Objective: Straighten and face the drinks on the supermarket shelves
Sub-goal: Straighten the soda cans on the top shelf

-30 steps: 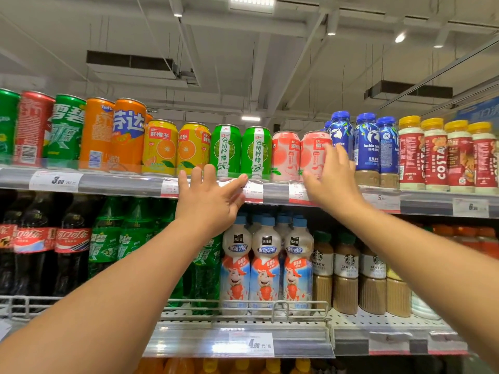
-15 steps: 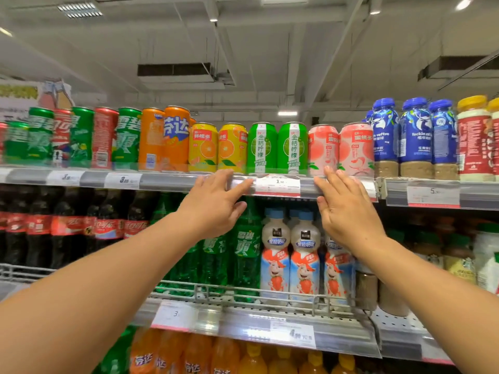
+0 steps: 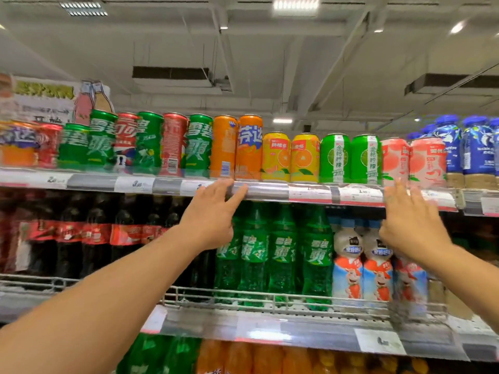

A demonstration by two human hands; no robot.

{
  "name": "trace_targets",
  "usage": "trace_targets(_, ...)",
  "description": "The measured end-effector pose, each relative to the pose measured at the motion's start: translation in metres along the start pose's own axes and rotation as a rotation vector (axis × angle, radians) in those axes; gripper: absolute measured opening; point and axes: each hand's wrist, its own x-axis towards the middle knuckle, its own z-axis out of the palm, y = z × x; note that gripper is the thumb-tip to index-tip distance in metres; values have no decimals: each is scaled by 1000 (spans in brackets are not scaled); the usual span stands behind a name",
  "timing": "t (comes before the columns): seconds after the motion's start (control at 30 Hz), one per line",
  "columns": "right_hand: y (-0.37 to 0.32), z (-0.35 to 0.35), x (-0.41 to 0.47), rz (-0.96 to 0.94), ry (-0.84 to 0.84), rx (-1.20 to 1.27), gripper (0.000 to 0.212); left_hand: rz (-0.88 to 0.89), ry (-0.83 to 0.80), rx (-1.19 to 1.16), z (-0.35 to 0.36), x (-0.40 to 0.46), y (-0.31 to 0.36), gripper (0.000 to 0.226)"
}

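Both hands reached up, fingers straight. The left hand (image 3: 209, 215) touched the top shelf (image 3: 266, 191) edge under the orange cans (image 3: 236, 147). The right hand (image 3: 411, 225) was blurred.

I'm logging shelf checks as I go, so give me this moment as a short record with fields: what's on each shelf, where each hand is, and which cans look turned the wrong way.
top shelf: cans, green, red, orange, yellow, pink; blue-capped bottles at right
middle shelf: cola bottles, green soda bottles, milk drink bottles
left hand: open, fingers at the shelf edge rail below the orange cans
right hand: open, raised near the pink cans, blurred
turned cans: red can and orange can show barcodes
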Motion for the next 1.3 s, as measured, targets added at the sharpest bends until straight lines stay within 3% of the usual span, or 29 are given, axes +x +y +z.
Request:
trace_targets(0.07, -41, -10, -8, -114, 16, -37, 87, 34, 1, -15, 3, 2, -3, 87)
trace_targets(0.17, -110, -20, -16, -315, 21, 23, 81, 78, 0, -51, 6, 1, -7, 92)
trace_targets(0.3, -176, -23, -14, -421, -21, 93, 82, 134, -24, -78, 6, 0, -22, 98)
trace_targets(0.53, -193, 1, -20, -423, 50, 20, 93, 130, -34, -67, 7, -3, -19, 100)
trace_targets(0.63, -197, 7, -19, -416, 92, -6, 91, 128, 41, -80, 4, -6, -25, 92)
trace_targets(0.77, -202, 12, -18, -398, 123, -26, 83, -77, 139, 2, 12, -21, -62, 87)
trace_targets(0.93, -204, 13, -18, -391, 126, -29, 82, -268, 37, 70, 22, -44, -116, 92)
trace_targets(1.17, -211, 3, -23, -328, 55, -99, 85, -254, 71, 84, 34, -59, -151, 92)
trace_targets(1.3, -245, -25, -27, -226, 115, 110, 68, -259, 93, 28, 38, -65, -179, 86)
